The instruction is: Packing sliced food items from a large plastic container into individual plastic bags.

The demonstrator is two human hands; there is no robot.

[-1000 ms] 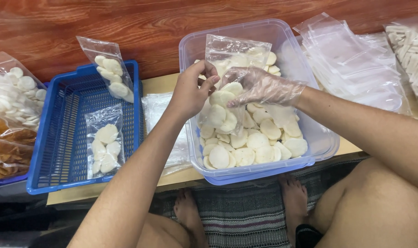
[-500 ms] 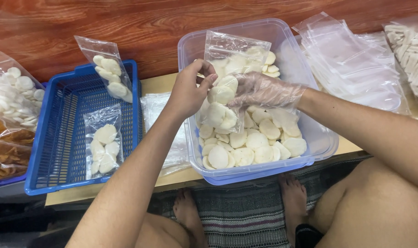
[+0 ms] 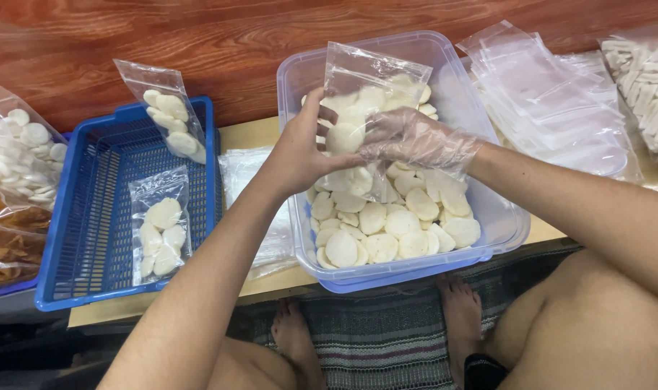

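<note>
My left hand (image 3: 300,155) grips the clear bag (image 3: 369,94) over the plastic tub (image 3: 488,217); my gloved right hand (image 3: 416,141), loosely cupped, presses white crackers (image 3: 401,220) in.

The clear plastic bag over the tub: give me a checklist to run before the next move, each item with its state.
1. Clear plastic bag held upright over the clear plastic tub: ok.
2. Bare left hand grips the bag's left edge: ok.
3. Gloved right hand is at the bag, round white crackers showing through the film: ok.
4. Whether the bag's mouth is open wide enough: cannot tell.
5. Loose round white crackers in the tub, plenty within reach: ok.
6. Blue plastic basket holding two filled bags has bare floor for another: ok.
</note>
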